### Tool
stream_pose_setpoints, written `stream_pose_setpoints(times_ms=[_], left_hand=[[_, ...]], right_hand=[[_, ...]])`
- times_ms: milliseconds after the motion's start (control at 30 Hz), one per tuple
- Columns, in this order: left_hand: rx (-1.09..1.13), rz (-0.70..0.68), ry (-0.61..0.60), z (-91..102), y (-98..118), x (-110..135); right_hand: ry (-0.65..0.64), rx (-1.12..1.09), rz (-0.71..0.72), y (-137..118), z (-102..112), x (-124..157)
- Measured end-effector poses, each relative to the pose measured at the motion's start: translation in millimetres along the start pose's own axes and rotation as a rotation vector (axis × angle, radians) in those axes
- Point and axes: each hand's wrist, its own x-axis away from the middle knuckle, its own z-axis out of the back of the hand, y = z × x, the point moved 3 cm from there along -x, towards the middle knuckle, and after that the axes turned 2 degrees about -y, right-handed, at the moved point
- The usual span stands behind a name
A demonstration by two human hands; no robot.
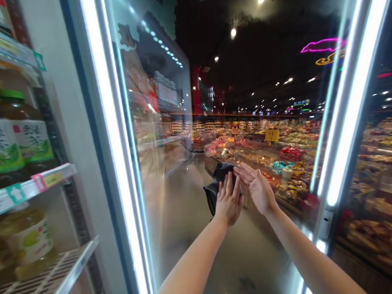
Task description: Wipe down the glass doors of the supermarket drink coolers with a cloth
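Note:
My left hand [229, 200] is stretched forward in the middle of the view, back of the hand up and fingers extended. Its fingertips lie over a dark, leather-like black object [222, 171] whose kind I cannot make out. Just to the right, my right hand [258, 189] has its fingers straight and its thumb raised. Its fingertips reach the right edge of that black object; whether they touch it I cannot tell. Neither hand visibly grips anything. Part of the black object is hidden behind the left hand.
At left, shelves carry green-capped tea bottles [31, 127] and a pale drink bottle [29, 239]. A bright vertical light strip [109, 126] edges the door frame; another light strip [356, 104] stands at right. Beyond are the shop floor [183, 201] and displays of packaged goods [290, 154].

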Motion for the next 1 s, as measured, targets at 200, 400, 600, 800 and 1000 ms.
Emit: stream_pose_setpoints(times_ms=[200,400,600,800,1000], left_hand=[[-0.201,-0.017,0.191,5.0,-21,-34],[-0.277,0.023,0.266,-20.1,-5,-8],[-0.322,-0.091,0.209,-13.0,-17,-19],[-0.243,0.359,0.274,-6.3,-39,25],[-0.232,0.068,0.060,-16.4,-29,31]], right_hand=[[0.201,0.852,0.389,-8,85,16],[-0.055,1.314,0.586,17,102,19],[-0.174,1.296,0.692,50,90,30],[-0.123,1.283,0.634,76,91,37],[-0.050,1.342,0.660,91,93,38]])
